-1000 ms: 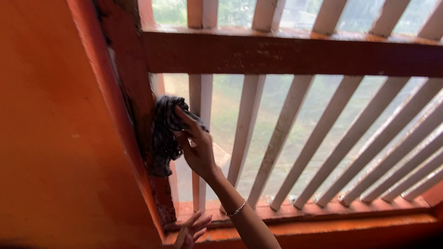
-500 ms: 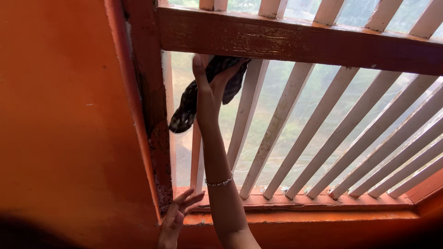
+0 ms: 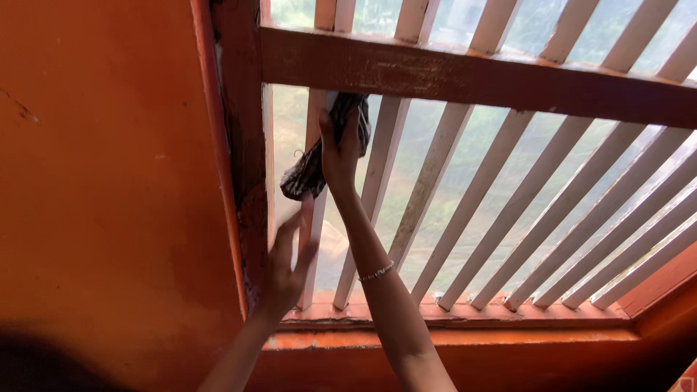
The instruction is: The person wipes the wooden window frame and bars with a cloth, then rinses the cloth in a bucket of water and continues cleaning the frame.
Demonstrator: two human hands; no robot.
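Note:
My right hand is raised and grips a dark checked cloth, pressing it against the upper part of a white window bar just under the brown crossbeam. The cloth's loose end hangs down to the left of that hand. A thin bracelet sits on my right wrist. My left hand is lower, fingers spread, resting on the same bar near the orange-brown window frame post.
A row of slanted white bars fills the window, with blurred greenery behind. An orange wall stands at the left. An orange sill runs along the bottom.
My left hand has risen from the sill up onto the bar. My right hand with the cloth has slid slightly down from the crossbeam.

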